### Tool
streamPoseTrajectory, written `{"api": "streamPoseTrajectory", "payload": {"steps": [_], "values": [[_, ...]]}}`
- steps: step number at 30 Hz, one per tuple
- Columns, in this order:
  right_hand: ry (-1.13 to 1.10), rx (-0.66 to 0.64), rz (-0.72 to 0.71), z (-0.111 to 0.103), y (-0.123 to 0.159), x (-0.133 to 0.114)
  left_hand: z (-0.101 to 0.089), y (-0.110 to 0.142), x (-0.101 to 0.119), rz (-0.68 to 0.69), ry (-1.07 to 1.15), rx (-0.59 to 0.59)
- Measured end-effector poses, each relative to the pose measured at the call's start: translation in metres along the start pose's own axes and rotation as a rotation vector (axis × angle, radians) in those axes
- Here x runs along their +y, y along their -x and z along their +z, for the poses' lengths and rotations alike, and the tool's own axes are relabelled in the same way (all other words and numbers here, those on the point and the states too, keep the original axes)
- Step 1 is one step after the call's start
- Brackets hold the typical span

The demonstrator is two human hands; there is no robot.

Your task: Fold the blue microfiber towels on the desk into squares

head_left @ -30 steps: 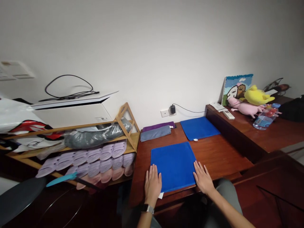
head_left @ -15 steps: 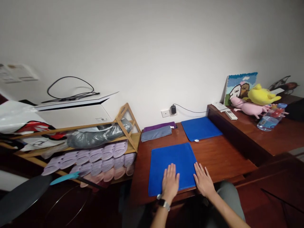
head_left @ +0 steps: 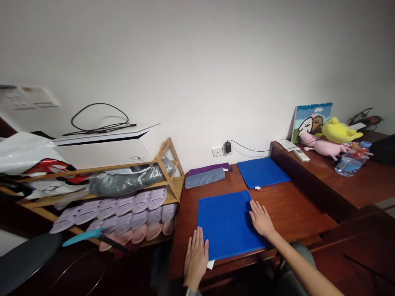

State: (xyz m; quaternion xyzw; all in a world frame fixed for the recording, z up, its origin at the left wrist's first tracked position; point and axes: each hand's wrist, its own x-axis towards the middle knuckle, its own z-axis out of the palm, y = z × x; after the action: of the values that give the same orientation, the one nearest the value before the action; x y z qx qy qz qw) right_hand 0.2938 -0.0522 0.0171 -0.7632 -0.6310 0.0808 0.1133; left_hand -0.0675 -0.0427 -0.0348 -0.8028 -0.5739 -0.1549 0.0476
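A blue cloth [head_left: 226, 226] lies flat on the brown wooden table near its front edge, with a white tag at its lower left corner. My left hand [head_left: 196, 257] is at the cloth's left edge, fingers stretched out and pointing away from me. Along the right edge rests my right hand [head_left: 261, 218], also flat with its fingers extended. Neither hand grips anything. Behind, a second blue cloth [head_left: 262, 172] lies flat by the wall. Folded grey [head_left: 205, 179] and purple cloths [head_left: 208, 169] lie at the table's back left.
To the left stands a wooden rack [head_left: 173, 185] with purple and pink slippers [head_left: 142, 200] and a white box [head_left: 101, 152]. On the raised desk at right are a water bottle [head_left: 347, 164], plush toys [head_left: 338, 131] and a remote [head_left: 301, 155]. A charger [head_left: 228, 146] is plugged into the wall.
My left hand has moved left, from on top of the near blue cloth to its left edge. My right hand has slid slightly up along the right edge. The view has tilted slightly.
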Motion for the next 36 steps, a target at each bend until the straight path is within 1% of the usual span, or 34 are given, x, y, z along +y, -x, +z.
{"api": "streamPoseTrajectory", "payload": {"steps": [3, 5, 7, 9, 11, 12, 14, 16, 17, 19, 21, 22, 23, 24, 25, 26, 27, 29, 31, 33, 34, 35, 36], "values": [[0.018, -0.066, 0.013, -0.016, -0.052, -0.015, 0.001, 0.002, -0.003, 0.003, 0.003, 0.01], [0.027, -0.117, 0.031, -0.016, -0.074, -0.02, 0.004, 0.006, -0.007, -0.004, 0.003, 0.009], [0.022, -0.126, 0.04, -0.01, -0.084, -0.02, 0.009, 0.012, -0.011, -0.015, 0.0, 0.004], [0.01, -0.114, 0.038, 0.0, -0.086, -0.016, 0.01, 0.012, -0.011, -0.015, -0.008, 0.005], [-0.005, -0.108, 0.034, 0.008, -0.086, -0.012, 0.004, 0.001, -0.001, 0.007, -0.016, 0.016], [-0.012, -0.106, 0.033, 0.01, -0.086, -0.01, -0.001, -0.01, 0.009, 0.031, -0.015, 0.021], [-0.023, -0.097, 0.033, 0.012, -0.086, -0.008, -0.012, -0.046, 0.041, 0.107, 0.011, 0.021], [-0.027, -0.087, 0.032, 0.012, -0.087, -0.007, -0.019, -0.092, 0.085, 0.2, 0.063, -0.006], [-0.025, -0.084, 0.031, 0.012, -0.087, -0.007, -0.018, -0.116, 0.109, 0.235, 0.092, -0.029], [-0.016, -0.088, 0.025, 0.012, -0.088, -0.007, -0.008, -0.158, 0.154, 0.267, 0.144, -0.099], [-0.005, -0.1, 0.018, 0.014, -0.089, -0.006, 0.01, -0.185, 0.188, 0.26, 0.183, -0.17], [0.001, -0.105, 0.017, 0.015, -0.089, -0.006, 0.02, -0.193, 0.198, 0.248, 0.195, -0.199], [0.006, -0.11, 0.017, 0.017, -0.089, -0.005, 0.029, -0.198, 0.204, 0.242, 0.203, -0.22], [0.009, -0.111, 0.018, 0.019, -0.09, -0.005, 0.038, -0.199, 0.204, 0.24, 0.205, -0.234], [0.011, -0.108, 0.02, 0.02, -0.09, -0.004, 0.044, -0.198, 0.198, 0.24, 0.203, -0.24], [0.012, -0.102, 0.021, 0.022, -0.09, -0.003, 0.048, -0.196, 0.187, 0.237, 0.194, -0.241], [0.012, -0.093, 0.022, 0.023, -0.091, -0.003, 0.049, -0.192, 0.17, 0.221, 0.177, -0.236], [0.011, -0.077, 0.02, 0.025, -0.091, -0.001, 0.046, -0.182, 0.121, 0.136, 0.118, -0.223], [0.013, -0.071, 0.019, 0.027, -0.091, 0.0, 0.038, -0.173, 0.062, 0.02, 0.039, -0.213], [0.023, -0.071, 0.019, 0.029, -0.091, 0.002, 0.032, -0.164, 0.009, -0.048, -0.021, -0.193], [0.034, -0.069, 0.021, 0.03, -0.092, 0.002, 0.03, -0.159, -0.012, -0.067, -0.038, -0.182], [0.046, -0.067, 0.022, 0.031, -0.092, 0.002, 0.03, -0.156, -0.027, -0.079, -0.046, -0.169], [0.059, -0.066, 0.022, 0.032, -0.092, 0.003, 0.031, -0.153, -0.037, -0.086, -0.048, -0.154]]}}
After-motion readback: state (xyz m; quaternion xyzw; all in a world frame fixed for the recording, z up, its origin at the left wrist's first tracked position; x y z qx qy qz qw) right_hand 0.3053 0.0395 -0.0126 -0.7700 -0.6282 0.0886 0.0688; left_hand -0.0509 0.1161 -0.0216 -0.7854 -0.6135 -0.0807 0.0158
